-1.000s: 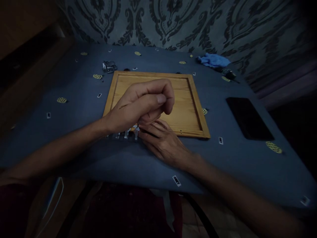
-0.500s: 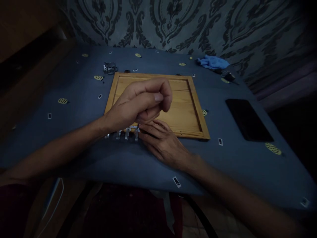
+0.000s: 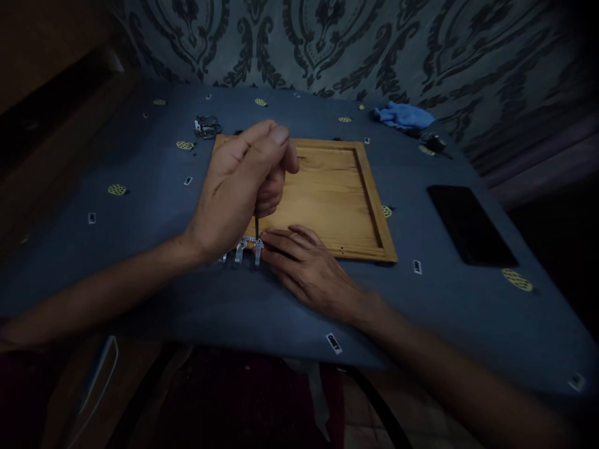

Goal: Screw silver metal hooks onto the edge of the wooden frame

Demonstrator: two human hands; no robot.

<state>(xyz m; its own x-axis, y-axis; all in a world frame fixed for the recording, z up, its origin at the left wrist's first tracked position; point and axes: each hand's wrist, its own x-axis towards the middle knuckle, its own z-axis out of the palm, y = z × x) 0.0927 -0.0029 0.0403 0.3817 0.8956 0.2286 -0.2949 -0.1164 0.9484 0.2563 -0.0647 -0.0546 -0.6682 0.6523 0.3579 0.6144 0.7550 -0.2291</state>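
My left hand (image 3: 238, 187) is closed around a thin dark tool, a screwdriver (image 3: 256, 227), held upright with its tip down on a small metal bracket (image 3: 243, 248) with several prongs at the near edge of a wooden tray (image 3: 374, 206). My right hand (image 3: 306, 265) lies on the blue cloth beside the bracket, its fingertips pressed against the bracket's right end, steadying it. The tool's handle is hidden inside my left fist.
A blue patterned cloth covers the table (image 3: 140, 206). A black phone (image 3: 470, 223) lies at the right. A blue rag (image 3: 402, 116) and a small dark object (image 3: 433, 142) sit at the back right, metal parts (image 3: 206, 126) at the back left. A patterned wall stands behind.
My left hand has turned from lying sideways over the tray to upright, bringing the tool's tip down onto the bracket. My right hand has stayed in place.
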